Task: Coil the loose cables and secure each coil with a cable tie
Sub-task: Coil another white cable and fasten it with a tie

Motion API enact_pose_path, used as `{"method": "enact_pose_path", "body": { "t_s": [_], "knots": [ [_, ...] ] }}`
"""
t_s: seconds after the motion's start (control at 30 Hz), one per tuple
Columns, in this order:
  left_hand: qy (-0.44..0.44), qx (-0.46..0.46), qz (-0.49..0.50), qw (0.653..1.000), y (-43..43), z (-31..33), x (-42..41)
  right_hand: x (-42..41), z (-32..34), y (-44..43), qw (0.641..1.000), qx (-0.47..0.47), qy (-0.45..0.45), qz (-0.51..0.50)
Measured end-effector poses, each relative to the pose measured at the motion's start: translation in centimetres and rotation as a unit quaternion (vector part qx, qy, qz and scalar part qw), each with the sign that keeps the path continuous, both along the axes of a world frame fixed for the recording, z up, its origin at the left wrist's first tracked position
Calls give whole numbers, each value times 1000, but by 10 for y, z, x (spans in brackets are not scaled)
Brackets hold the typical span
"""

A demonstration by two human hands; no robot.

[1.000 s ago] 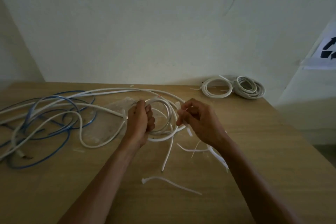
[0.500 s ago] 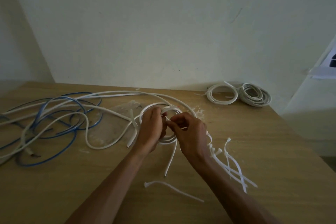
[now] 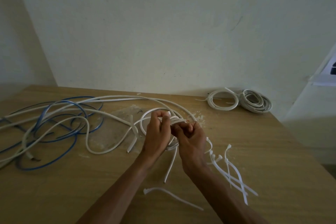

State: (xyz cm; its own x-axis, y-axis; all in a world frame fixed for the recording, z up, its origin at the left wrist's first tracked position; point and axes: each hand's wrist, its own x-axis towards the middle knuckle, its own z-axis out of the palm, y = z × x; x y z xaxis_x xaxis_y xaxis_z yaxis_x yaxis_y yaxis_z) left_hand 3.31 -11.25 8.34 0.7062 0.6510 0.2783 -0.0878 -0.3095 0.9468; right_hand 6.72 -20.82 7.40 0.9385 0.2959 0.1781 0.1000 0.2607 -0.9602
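A cable tie (image 3: 171,197) lies near the tabletop's (image 3: 81,196) front edge. Mid-table my left hand (image 3: 157,136) grips the white cable coil (image 3: 177,120), my right hand (image 3: 190,143) pinches its strands; loose cables (image 3: 109,98) sprawl left, wound coils (image 3: 266,105) at the far right corner

Curled left hand (image 3: 157,137) beside right hand (image 3: 191,142)

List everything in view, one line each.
wooden table: one, tan, fills the lower view.
white cable coil: one, white, held over the table's centre.
loose white cables: several, white, sprawled at left.
blue cable: at least one, blue, tangled among them.
finished coils: two, white and grey, side by side in the far right corner.
cable ties: several, white, beside the right hand; one more at front.
left hand: grips the coil.
right hand: pinches the coil's strands.
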Motion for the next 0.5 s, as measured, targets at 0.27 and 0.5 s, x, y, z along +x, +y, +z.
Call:
{"method": "enact_pose_path", "body": {
  "t_s": [0.27,0.5],
  "knots": [
    [73,-195,-89,974,8,0,3,-4,-2,3,998,-33,-28,-51],
    [34,-84,-44,995,11,3,-1,1,0,1,995,-81,-58,20]
  ]
}}
